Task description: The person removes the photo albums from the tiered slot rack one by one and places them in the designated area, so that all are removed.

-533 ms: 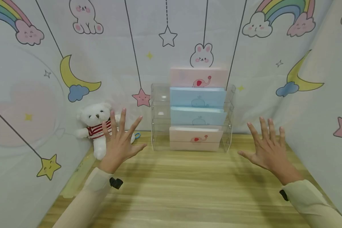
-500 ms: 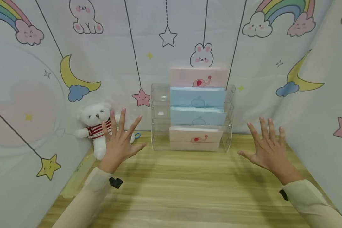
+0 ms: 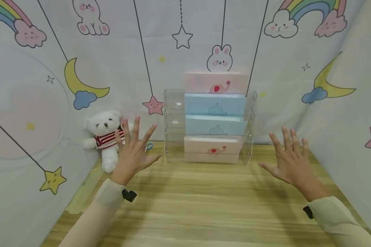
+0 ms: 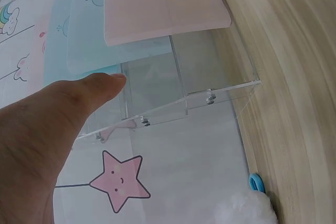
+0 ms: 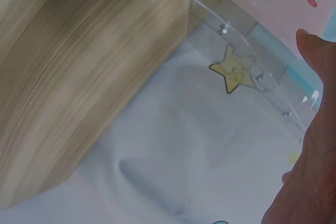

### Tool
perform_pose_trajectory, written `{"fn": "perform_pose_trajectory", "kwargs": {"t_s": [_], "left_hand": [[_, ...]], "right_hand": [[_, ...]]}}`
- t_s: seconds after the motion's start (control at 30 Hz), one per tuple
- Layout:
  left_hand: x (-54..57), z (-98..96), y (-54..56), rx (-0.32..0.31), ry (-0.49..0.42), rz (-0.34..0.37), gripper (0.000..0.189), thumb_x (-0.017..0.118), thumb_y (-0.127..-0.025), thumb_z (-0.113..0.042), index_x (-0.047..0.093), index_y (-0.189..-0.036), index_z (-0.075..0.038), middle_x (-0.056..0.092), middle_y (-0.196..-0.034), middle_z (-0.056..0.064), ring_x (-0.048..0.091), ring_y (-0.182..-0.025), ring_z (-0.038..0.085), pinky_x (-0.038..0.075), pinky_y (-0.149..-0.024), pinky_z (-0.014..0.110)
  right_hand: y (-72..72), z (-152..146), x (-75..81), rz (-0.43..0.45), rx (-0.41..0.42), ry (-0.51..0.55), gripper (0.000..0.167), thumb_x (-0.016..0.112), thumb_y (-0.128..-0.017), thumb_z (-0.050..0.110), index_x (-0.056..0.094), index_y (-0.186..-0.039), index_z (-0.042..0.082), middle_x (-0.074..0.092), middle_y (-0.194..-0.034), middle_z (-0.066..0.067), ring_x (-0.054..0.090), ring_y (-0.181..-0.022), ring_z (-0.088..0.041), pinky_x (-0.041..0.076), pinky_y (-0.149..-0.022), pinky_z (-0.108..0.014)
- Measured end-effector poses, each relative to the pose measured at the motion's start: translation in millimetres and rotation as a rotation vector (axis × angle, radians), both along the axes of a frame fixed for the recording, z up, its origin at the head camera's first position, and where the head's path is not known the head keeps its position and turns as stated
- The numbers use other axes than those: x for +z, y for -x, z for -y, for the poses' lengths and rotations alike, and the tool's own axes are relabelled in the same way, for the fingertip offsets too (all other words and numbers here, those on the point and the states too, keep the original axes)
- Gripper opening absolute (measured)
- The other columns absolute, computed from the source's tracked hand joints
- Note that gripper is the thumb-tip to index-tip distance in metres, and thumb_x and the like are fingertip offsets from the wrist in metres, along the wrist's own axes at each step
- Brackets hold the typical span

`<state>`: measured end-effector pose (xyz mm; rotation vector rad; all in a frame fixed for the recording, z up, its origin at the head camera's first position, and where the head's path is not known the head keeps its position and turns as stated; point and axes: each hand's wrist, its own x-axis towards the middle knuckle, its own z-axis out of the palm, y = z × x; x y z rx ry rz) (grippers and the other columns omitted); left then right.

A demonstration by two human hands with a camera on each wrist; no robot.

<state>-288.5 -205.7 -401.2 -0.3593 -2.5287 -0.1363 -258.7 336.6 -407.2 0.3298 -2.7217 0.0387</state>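
Observation:
My left hand [image 3: 132, 156] hovers with fingers spread, overlapping the white teddy bear [image 3: 109, 162] in a red-striped shirt. On the other side, my right hand [image 3: 290, 163] is spread too, right of a clear tiered rack [image 3: 174, 144]. Neither hand holds anything. In the rack stand a pink elephant card [image 3: 198, 82] at the back, two blue whale cards, the upper blue card [image 3: 198, 104] and the lower blue card [image 3: 198, 125], and a front pink card [image 3: 196, 148]. The left wrist view shows my thumb [image 4: 100, 90] overlapping the rack's side.
A light wooden table [image 3: 198, 206] lies under both hands. White printed cloth [image 3: 117, 41] with stars, moons and rainbows closes off the back and sides. A blue loop [image 3: 149, 146] shows beside the bear. A pale strip [image 3: 83, 192] runs along the table's left edge.
My left hand has shifted slightly to the right, uncovering a little more of the bear. The head view has moved slightly. The right hand stays nearly where it was.

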Motion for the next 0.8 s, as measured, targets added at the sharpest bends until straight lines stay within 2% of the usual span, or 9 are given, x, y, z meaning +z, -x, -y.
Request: {"fn": "perform_pose_trajectory", "kwargs": {"t_s": [0.13,0.27,0.33,0.43,0.6,0.7,0.8], "left_hand": [[0.5,-4.9,2.6,0.014,-0.017,0.086,0.125,0.085,-0.076,-0.071,0.01,-0.172,-0.046,-0.017,-0.182,0.012,-0.025,-0.164,0.05,-0.007,-0.122,0.083],[-2.1,-10.5,8.6,-0.016,-0.082,0.174,0.122,0.081,-0.08,-0.073,0.002,-0.171,-0.05,-0.023,-0.181,0.008,-0.026,-0.164,0.051,-0.006,-0.12,0.085],[-4.0,-11.8,11.9,-0.029,-0.104,0.198,0.122,0.08,-0.081,-0.073,0.002,-0.171,-0.05,-0.022,-0.181,0.01,-0.024,-0.163,0.053,-0.006,-0.12,0.085],[-7.1,-12.8,17.8,-0.047,-0.127,0.233,0.12,0.081,-0.082,-0.069,0.003,-0.171,-0.048,-0.016,-0.181,0.015,-0.02,-0.163,0.055,-0.005,-0.122,0.084],[-14.0,-16.0,30.5,-0.135,-0.21,0.333,0.113,0.08,-0.091,-0.055,0.003,-0.172,-0.042,-0.003,-0.181,0.022,-0.005,-0.164,0.059,0.002,-0.123,0.083],[-19.0,-18.1,40.8,-0.243,-0.274,0.343,0.11,0.079,-0.096,-0.041,0.003,-0.174,-0.032,0.01,-0.179,0.025,0.016,-0.162,0.059,0.016,-0.123,0.08],[-25.7,-19.0,53.2,-0.354,-0.346,0.369,0.11,0.079,-0.098,-0.031,-0.001,-0.174,-0.03,0.015,-0.18,0.022,0.035,-0.157,0.055,0.033,-0.12,0.076]], "right_hand": [[1.6,5,-2.9,-0.056,0.054,0.056,0.118,0.075,-0.087,0.066,0.007,-0.174,0.023,0.003,-0.179,-0.027,0.012,-0.161,-0.057,0.011,-0.117,-0.084],[7.4,12,-4.6,-0.139,0.206,0.16,0.112,0.082,-0.087,0.049,0.019,-0.171,0.012,0.029,-0.171,-0.031,0.032,-0.152,-0.057,0.027,-0.111,-0.081],[10.7,16,-4.8,-0.133,0.287,0.227,0.107,0.084,-0.088,0.038,0.023,-0.17,0.007,0.038,-0.166,-0.032,0.041,-0.147,-0.057,0.035,-0.109,-0.078],[14.5,24,-4.7,-0.034,0.351,0.346,0.097,0.083,-0.093,0.026,0.026,-0.169,0.005,0.047,-0.162,-0.031,0.048,-0.144,-0.057,0.04,-0.107,-0.076],[18.6,38,-3.2,0.128,0.325,0.467,0.079,0.074,-0.103,0.028,0.032,-0.168,0.009,0.052,-0.161,-0.026,0.05,-0.144,-0.055,0.041,-0.108,-0.075],[24.0,46,-1.5,0.187,0.321,0.504,0.074,0.07,-0.106,0.03,0.034,-0.166,0.008,0.051,-0.163,-0.025,0.05,-0.145,-0.053,0.04,-0.112,-0.073],[31.1,52,-1.8,0.231,0.331,0.553,0.071,0.069,-0.107,0.028,0.036,-0.166,0.008,0.05,-0.164,-0.024,0.049,-0.147,-0.052,0.039,-0.116,-0.071]]}}
